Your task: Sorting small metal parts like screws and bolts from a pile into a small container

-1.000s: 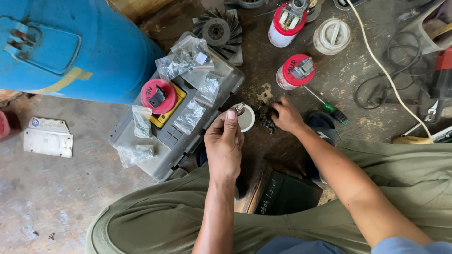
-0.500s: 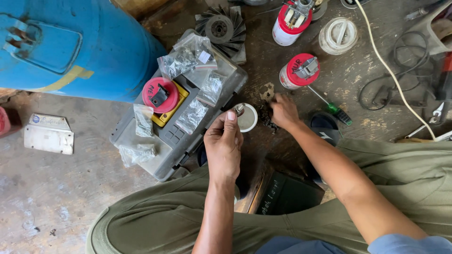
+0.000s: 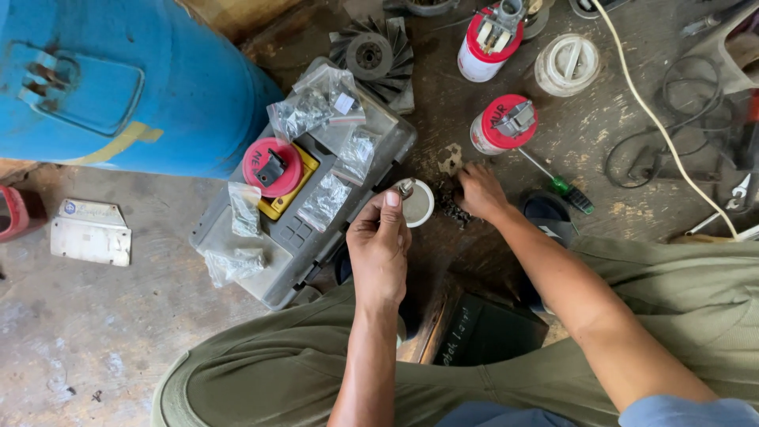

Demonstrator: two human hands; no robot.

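Between left-hand (image 3: 379, 253) fingers (image 3: 390, 202), pinched over a white cup (image 3: 419, 204), sits a small metal part (image 3: 406, 188); slip risks loss. Right hand (image 3: 478, 190) fingers close on dark debris (image 3: 451, 207).

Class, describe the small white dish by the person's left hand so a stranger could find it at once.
Start at the big blue drum, then the grey tool case beside it. Just right of the case, under the left hand fingertips, sits the small white dish: round, open and shallow, unlike the red-lidded white jars beyond.
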